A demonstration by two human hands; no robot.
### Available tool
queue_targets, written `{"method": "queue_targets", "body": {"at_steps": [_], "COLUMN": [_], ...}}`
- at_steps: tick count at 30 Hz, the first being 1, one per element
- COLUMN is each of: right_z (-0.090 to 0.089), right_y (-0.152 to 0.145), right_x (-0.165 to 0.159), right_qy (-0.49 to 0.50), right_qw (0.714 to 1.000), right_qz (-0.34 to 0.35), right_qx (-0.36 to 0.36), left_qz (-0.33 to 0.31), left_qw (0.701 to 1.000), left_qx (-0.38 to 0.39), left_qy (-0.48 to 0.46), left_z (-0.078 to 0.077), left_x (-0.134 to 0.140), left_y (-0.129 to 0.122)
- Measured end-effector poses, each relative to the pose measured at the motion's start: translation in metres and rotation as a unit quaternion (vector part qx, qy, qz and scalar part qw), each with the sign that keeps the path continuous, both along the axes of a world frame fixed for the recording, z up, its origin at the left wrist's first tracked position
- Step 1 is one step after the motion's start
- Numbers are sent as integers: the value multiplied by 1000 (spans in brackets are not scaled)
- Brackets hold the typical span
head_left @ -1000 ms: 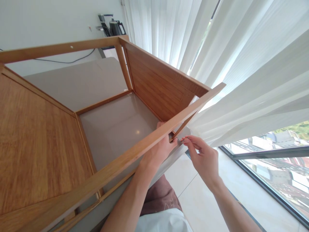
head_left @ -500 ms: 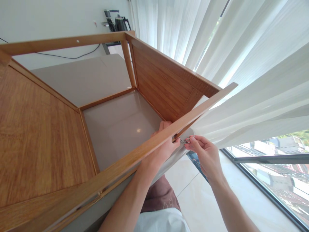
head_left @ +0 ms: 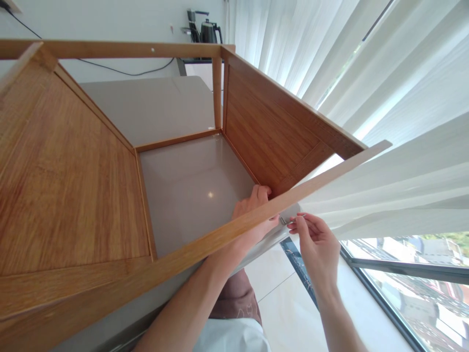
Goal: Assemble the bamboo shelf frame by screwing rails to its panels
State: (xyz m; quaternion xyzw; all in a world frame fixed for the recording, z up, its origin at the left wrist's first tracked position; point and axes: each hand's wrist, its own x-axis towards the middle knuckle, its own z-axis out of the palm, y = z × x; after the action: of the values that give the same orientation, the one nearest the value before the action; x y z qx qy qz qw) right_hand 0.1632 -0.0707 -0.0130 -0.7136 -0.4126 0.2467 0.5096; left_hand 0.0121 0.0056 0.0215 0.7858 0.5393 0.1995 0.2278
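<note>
A brown wooden furniture frame with a front rail [head_left: 220,236] and a right side panel [head_left: 278,137] stands before me. My left hand [head_left: 252,201] reaches beneath the rail, its fingers curled round the lower frame at the near end of that panel. The rail covers part of this hand. Between the fingertips of my right hand [head_left: 319,244] is a thin bent metal rod, which looks like a hex key [head_left: 286,221]. Its tip points at the corner by my left thumb. Whether it sits in a screw cannot be made out.
The frame rests on a glossy grey surface [head_left: 190,190], with a left wooden panel [head_left: 80,195] opposite. White curtains [head_left: 271,54] hang close on the right, above a window [head_left: 414,288]. A black kettle [head_left: 208,33] stands at the back; a dark cable [head_left: 128,73] runs along the wall.
My view has swung a little, so the frame's far side and right end appear farther right. Both hands stay at the same corner, with the hex key still in my right fingers.
</note>
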Motion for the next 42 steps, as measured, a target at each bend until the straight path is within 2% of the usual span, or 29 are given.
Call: {"method": "queue_targets", "body": {"at_steps": [2,5,9,17,23,30,35,42], "right_z": [2,-1,-5,-3,-2,0,0,0], "right_y": [-4,-8,-9,-8,-11,-10,-9,-8], "right_x": [-4,-5,0,2,3,4,4,6], "right_qy": [-88,-213,-308,-318,-333,-333,-331,-383], "right_qw": [996,974,946,940,934,934,934,908], "right_qz": [-5,16,40,50,58,76,75,93], "right_qx": [27,69,93,109,111,109,109,139], "left_qz": [-2,-2,-10,-24,-15,-20,-24,-30], "left_qw": [1000,1000,999,999,997,997,996,997], "left_qx": [-2,6,26,32,56,41,57,28], "left_qy": [-4,-19,-19,-35,-46,-64,-65,-59], "left_z": [-1,-5,-8,-4,-6,-7,-8,-4], "left_x": [0,-2,-4,-5,-4,-4,-4,-6], "left_y": [0,-1,-1,-1,-1,0,0,-2]}}
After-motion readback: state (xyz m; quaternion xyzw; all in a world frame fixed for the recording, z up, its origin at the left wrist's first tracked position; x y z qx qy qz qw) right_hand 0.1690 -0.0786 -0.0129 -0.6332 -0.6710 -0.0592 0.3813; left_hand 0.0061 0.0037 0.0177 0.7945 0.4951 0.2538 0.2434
